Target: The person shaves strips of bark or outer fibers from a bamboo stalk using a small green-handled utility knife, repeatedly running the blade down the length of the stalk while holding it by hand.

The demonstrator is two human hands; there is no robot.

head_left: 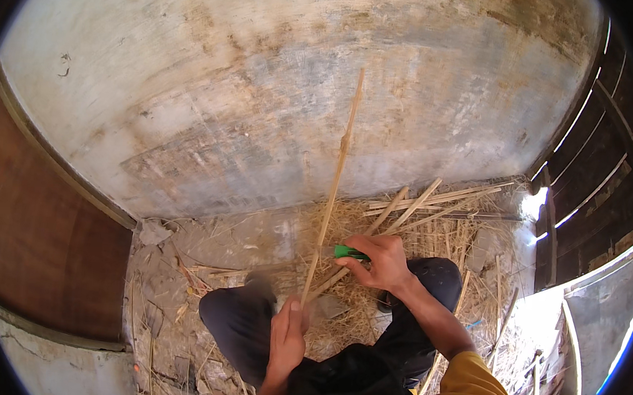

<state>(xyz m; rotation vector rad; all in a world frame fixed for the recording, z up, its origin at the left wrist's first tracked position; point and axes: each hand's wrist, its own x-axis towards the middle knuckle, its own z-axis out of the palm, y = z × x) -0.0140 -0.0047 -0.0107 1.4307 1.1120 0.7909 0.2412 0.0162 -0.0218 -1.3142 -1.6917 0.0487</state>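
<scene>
My left hand [287, 338] is closed around the lower end of a long, thin bamboo strip [334, 188]. The strip rises from that hand, leaning slightly to the right, and has a knot partway up. In my right hand [384, 262] is a green-handled tool [350, 253], its green end pointing left toward the strip. A working edge on it cannot be made out. The right hand is beside the strip, a little above my left hand. Both hands are over my folded, dark-trousered legs [238, 324].
Several split bamboo pieces [417, 207] lie on shavings [449, 240] ahead and right. A stained wall [262, 135] rises in front. A brown panel [46, 230] is at left, with slatted dark boards [590, 165] at right. More sticks [535, 389] stand at the lower right.
</scene>
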